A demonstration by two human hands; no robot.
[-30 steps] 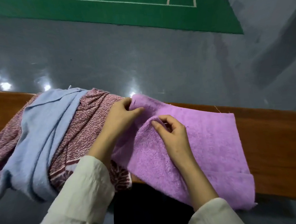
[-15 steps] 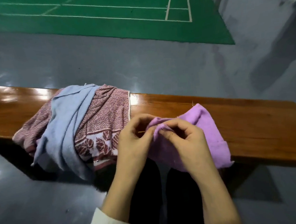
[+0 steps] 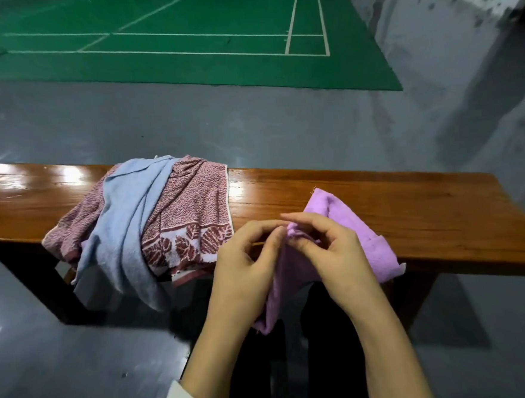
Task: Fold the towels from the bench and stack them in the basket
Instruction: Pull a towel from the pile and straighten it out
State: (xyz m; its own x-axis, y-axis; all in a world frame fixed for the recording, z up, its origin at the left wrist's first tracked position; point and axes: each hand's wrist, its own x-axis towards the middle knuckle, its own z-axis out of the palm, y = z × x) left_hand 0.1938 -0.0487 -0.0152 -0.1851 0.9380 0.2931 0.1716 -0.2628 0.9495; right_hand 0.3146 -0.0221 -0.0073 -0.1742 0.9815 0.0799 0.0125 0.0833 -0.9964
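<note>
Pinching a bunched corner of the purple towel (image 3: 360, 232) at the near edge of the counter (image 3: 411, 213), I have the fingers (image 3: 270, 238) of my left hand (image 3: 244, 271) and right hand (image 3: 330, 256) curled onto it, tips nearly meeting. Part of the towel lies on the counter and part hangs down toward my legs. To its left, a blue towel (image 3: 126, 220) drapes over a red patterned towel (image 3: 190, 210) on the counter.

Purple towel (image 3: 363, 232), leaf-patterned maroon towel (image 3: 194, 216)
</note>
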